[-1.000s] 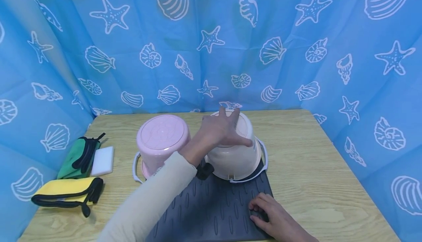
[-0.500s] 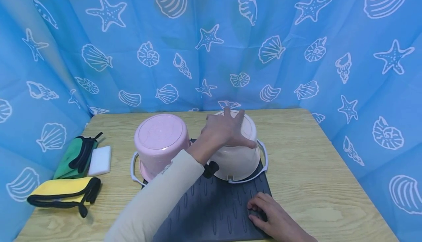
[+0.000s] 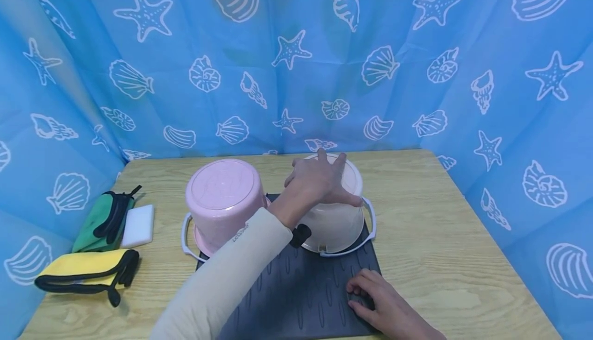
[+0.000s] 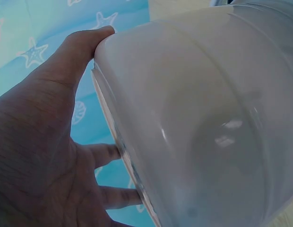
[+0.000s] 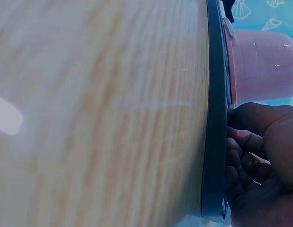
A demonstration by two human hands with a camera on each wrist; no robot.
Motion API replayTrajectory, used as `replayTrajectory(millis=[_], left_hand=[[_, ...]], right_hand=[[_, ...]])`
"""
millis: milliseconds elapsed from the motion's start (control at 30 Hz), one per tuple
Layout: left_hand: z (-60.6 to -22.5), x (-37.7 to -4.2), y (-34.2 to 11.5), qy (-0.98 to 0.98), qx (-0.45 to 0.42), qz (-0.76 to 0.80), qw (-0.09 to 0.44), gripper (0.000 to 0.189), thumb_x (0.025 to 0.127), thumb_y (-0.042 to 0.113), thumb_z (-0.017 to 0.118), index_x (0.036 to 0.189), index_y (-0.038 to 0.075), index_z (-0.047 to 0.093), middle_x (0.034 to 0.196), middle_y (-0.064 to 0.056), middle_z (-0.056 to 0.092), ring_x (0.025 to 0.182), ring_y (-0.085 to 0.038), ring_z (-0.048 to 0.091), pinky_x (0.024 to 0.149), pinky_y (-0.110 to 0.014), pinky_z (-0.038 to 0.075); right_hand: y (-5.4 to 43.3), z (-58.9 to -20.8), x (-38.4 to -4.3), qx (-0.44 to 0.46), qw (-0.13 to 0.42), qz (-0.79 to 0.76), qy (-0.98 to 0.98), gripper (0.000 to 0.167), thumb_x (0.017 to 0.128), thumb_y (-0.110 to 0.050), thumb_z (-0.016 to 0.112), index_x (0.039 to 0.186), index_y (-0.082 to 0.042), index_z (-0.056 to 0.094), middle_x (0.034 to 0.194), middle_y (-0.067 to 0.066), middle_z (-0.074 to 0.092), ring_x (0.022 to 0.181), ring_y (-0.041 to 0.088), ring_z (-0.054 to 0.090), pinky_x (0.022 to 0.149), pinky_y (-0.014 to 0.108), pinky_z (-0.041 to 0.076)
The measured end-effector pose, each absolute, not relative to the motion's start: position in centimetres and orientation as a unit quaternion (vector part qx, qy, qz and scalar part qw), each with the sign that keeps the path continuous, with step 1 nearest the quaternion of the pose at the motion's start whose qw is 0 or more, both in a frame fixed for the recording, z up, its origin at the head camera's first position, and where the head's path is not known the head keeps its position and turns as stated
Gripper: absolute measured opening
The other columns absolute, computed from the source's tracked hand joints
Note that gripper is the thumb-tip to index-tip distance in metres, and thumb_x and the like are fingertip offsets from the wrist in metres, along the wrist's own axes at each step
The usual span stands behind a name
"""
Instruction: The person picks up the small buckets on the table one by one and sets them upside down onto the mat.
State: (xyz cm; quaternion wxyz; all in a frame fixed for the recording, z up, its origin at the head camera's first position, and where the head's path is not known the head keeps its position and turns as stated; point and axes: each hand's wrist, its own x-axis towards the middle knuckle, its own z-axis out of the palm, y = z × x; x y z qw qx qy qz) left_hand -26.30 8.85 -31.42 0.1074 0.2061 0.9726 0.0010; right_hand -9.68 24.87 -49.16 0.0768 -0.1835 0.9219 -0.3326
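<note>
A beige bucket stands upside down at the back of a dark ribbed mat, its pale handle down by the rim. My left hand lies spread over its upturned base. In the left wrist view, the thumb touches the base's rounded edge and other fingertips meet its flat side. A pink bucket, also upside down, stands to the left, partly behind my left sleeve. My right hand rests on the mat's front right corner, fingers loosely curled with nothing in them.
At the table's left side lie a folded green cloth, a white sponge block and a folded yellow cloth. A blue shell-print curtain surrounds the wooden table. A small black device sits at my left wrist.
My left hand and the top of the beige bucket have shifted slightly right. The head view has drifted a little. My right hand stays at the mat's corner.
</note>
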Motion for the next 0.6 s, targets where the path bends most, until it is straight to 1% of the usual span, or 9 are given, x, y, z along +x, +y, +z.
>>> replayTrajectory(millis=[133,233,367,500,600], left_hand=[[-31.43,-26.41,9.27,0.974,0.193,0.003,0.118,0.116,0.065,0.091,0.058,0.16,0.041,0.015,0.163,-0.014,0.02,0.127,-0.053,0.041,0.067,-0.062,0.055],[-31.52,-26.41,9.5,0.974,0.187,-0.002,0.124,0.115,0.066,0.091,0.057,0.16,0.041,0.015,0.163,-0.013,0.021,0.129,-0.053,0.039,0.071,-0.062,0.055],[-31.75,-26.45,9.68,0.974,0.187,-0.017,0.125,0.115,0.065,0.093,0.054,0.16,0.042,0.014,0.162,-0.012,0.022,0.13,-0.054,0.038,0.072,-0.062,0.055],[-31.87,-26.42,9.57,0.974,0.193,-0.014,0.116,0.114,0.066,0.094,0.053,0.16,0.041,0.016,0.161,-0.013,0.024,0.129,-0.054,0.039,0.071,-0.062,0.055],[-31.95,-26.14,9.13,0.975,0.192,0.003,0.11,0.112,0.067,0.094,0.05,0.16,0.041,0.016,0.163,-0.014,0.021,0.132,-0.056,0.037,0.073,-0.062,0.055]], right_hand=[[24.85,-49.09,-9.72,-0.183,0.072,-0.332,0.923,0.017,0.091,-0.019,0.074,0.103,-0.024,0.064,0.098,-0.017,0.051,0.089,0.003,0.047,0.076,0.027,0.048],[24.83,-49.14,-9.66,-0.185,0.074,-0.337,0.92,0.017,0.091,-0.017,0.074,0.103,-0.023,0.064,0.098,-0.016,0.052,0.088,0.003,0.048,0.076,0.027,0.048],[24.78,-49.21,-9.56,-0.187,0.079,-0.345,0.916,0.016,0.091,-0.017,0.073,0.104,-0.023,0.064,0.099,-0.015,0.052,0.089,0.004,0.048,0.077,0.027,0.048],[24.78,-49.13,-9.61,-0.184,0.078,-0.342,0.918,0.016,0.091,-0.018,0.074,0.103,-0.024,0.064,0.098,-0.016,0.051,0.088,0.003,0.047,0.076,0.026,0.048],[24.76,-49.14,-9.63,-0.191,0.071,-0.343,0.917,0.016,0.091,-0.017,0.074,0.102,-0.023,0.064,0.097,-0.015,0.051,0.088,0.004,0.047,0.075,0.026,0.048]])
